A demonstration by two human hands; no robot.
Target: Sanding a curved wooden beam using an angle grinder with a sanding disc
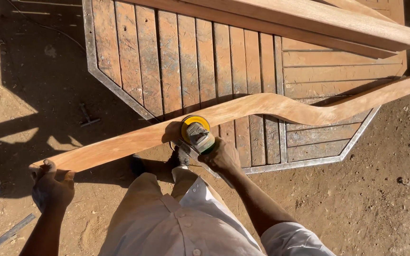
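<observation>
Bare, sunlit dirt covers the ground, crossed by hard shadows, and on it lies a large slatted wooden panel (205, 61) in a metal frame with angled corners. Across the panel's near side runs a long wavy wooden board (262, 108), stretching from the near left out to the far right, its left end hanging past the panel over the dirt.

The person's left hand (51, 187) is closed around that left end, fingers curled over the edge, steadying it. The right hand (221, 155) is wrapped tight around the body of an angle grinder (196, 132), whose yellow disc guard sits against the board about midway along, just where the board crosses the panel's edge.

A thick straight timber beam (319, 21) rests across the far side of the panel. On the dirt to the left lies a small dark metal tool (87, 116), well apart from the hands, and a flat metal strip (5, 235) lies at the near left corner.
</observation>
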